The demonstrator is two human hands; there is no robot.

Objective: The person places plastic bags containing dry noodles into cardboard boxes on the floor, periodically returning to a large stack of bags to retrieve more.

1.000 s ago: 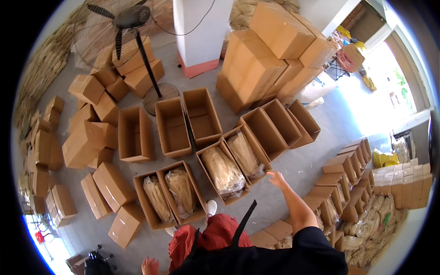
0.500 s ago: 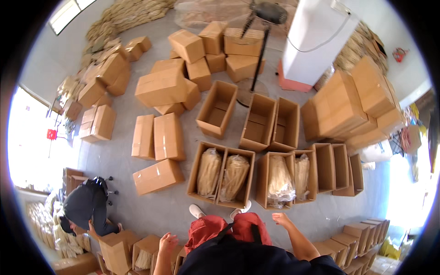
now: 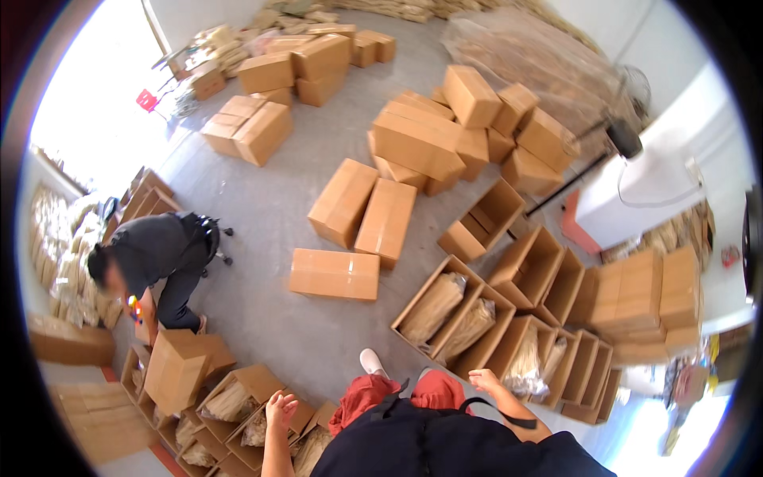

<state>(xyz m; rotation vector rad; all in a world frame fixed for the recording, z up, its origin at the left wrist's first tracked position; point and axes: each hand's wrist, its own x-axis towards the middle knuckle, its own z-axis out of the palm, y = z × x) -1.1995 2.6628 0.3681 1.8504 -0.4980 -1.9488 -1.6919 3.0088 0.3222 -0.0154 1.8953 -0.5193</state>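
My left hand (image 3: 280, 410) hangs at my left side with nothing in it, its fingers loosely bent and apart. It is nearest to the open cartons (image 3: 256, 383) holding pale, wrapped bundles. In front of my right hip, my right hand (image 3: 482, 380) is empty too, its fingers loosely curled. A black strap (image 3: 497, 411) crosses by its forearm. Just beyond that hand stand open cartons (image 3: 502, 338) with pale fibrous bundles (image 3: 469, 327) in plastic. Neither hand touches a carton.
Closed cartons (image 3: 334, 275) lie on the grey floor ahead, with a larger pile (image 3: 421, 137) behind. A black-clad person (image 3: 163, 254) bends over cartons at the left. A stand with a black pole (image 3: 568, 184) and a white pillar-like block (image 3: 636, 195) are at the right.
My view has turned left, so the cartons ahead have shifted right and the bending person shows larger. One foot has stepped forward. Both hands stay empty.
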